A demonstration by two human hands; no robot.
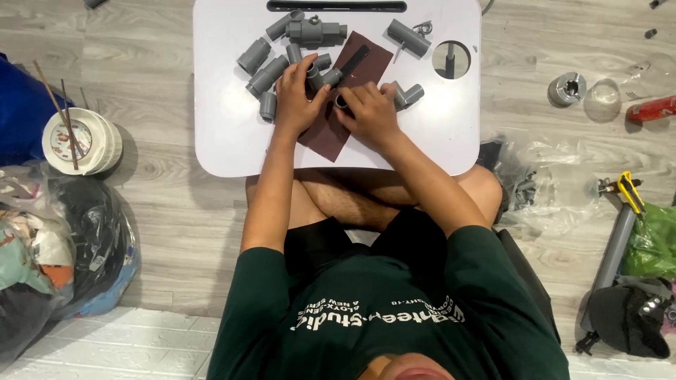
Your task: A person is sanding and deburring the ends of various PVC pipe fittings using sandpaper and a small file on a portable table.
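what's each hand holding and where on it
The left hand grips a grey pipe fitting around its lower end. The right hand pinches a small grey fitting by its side, over the sandpaper.

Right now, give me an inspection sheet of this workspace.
Surface: white lap table across the seated person's legs, on a grey wood-look floor.
Job's things: dark reddish-brown abrasive sheet; short grey plastic pipe piece.
Clutter: loose grey pipe fittings, grey valve.
Grippers: left hand holds the pipe piece; right hand presses on the sheet.
Cables: nothing seen.
Surroundings: white bowl with sticks, full bags, red can, clear plastic bag.
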